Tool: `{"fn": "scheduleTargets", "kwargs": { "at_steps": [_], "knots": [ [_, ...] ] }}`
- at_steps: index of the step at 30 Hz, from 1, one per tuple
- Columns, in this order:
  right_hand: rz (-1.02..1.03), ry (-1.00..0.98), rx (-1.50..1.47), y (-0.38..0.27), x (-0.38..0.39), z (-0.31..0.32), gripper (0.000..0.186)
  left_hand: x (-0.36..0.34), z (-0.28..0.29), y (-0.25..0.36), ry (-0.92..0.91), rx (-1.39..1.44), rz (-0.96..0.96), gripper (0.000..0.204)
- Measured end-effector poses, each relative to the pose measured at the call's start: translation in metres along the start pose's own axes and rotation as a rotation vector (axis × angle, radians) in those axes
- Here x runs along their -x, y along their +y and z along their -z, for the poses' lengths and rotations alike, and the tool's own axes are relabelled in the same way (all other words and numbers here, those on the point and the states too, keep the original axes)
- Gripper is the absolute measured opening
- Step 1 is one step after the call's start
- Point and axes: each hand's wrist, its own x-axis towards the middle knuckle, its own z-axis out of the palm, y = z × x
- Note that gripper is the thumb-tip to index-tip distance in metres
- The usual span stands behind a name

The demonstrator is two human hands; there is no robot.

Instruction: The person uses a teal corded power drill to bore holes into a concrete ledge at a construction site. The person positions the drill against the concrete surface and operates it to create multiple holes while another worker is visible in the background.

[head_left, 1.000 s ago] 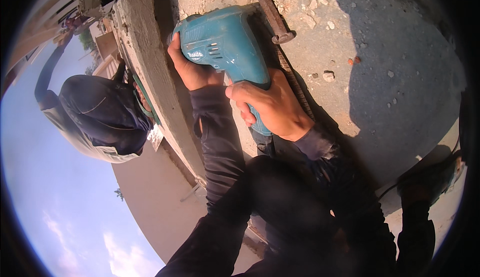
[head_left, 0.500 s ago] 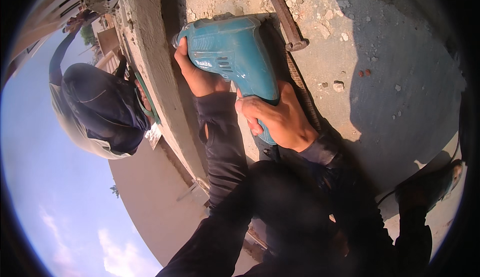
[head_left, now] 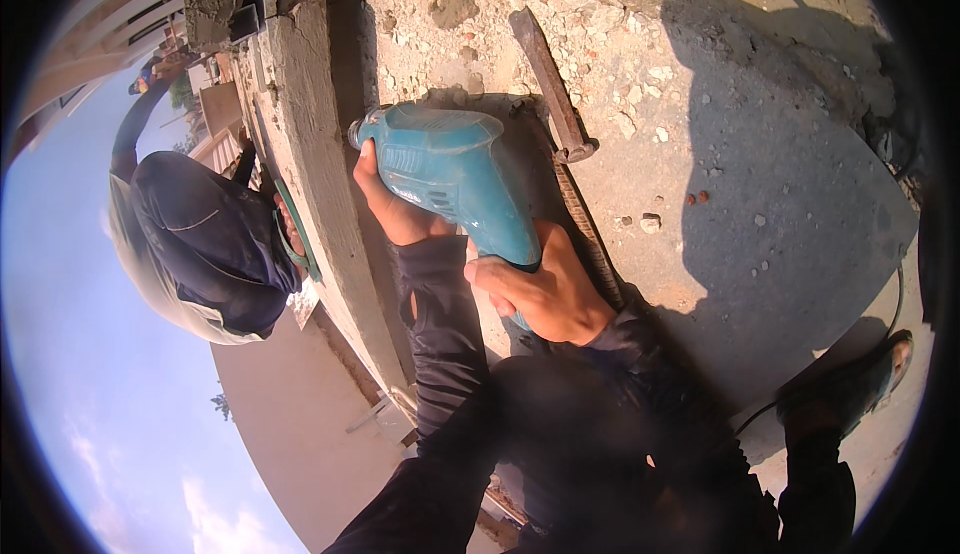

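A teal power drill (head_left: 450, 159) lies sideways across my two hands, its nose pointing left at the rough concrete beam (head_left: 318, 144). My left hand (head_left: 398, 199) grips the front of the body from below, thumb up near the collar. Around the handle, my right hand (head_left: 545, 289) is closed, with its fingers wrapped at the trigger area. The drill's tip is close to the beam's side; whether a bit touches it I cannot tell. Just beyond the drill, a rusty hammer-like bar (head_left: 552, 89) rests on the rubble. A ribbed steel rod (head_left: 588, 224) runs beside my right hand.
Another person (head_left: 205, 229) sits on the far side of the beam at left, one arm raised, a green sandal (head_left: 296, 232) on the beam. Broken concrete bits (head_left: 610, 49) cover the slab's upper part. A dark cable (head_left: 899, 294) curves near my shoe (head_left: 860, 384) at right.
The whole scene sits lower in the view as my head has shifted. The drill stays in both hands with its nose near the beam. More rubble shows at the top.
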Motion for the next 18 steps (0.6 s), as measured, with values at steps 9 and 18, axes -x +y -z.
{"fn": "scheduleTargets", "kwargs": {
  "at_steps": [9,18],
  "knots": [
    [-0.065,-0.025,-0.038,-0.007,0.004,0.000,0.012,0.007,-0.003,0.003,0.008,0.024,0.004,0.047],
    [-0.033,0.005,-0.033,-0.004,0.002,-0.013,0.011,0.005,0.001,0.013,0.046,-0.010,0.009,0.050]
  ]
}}
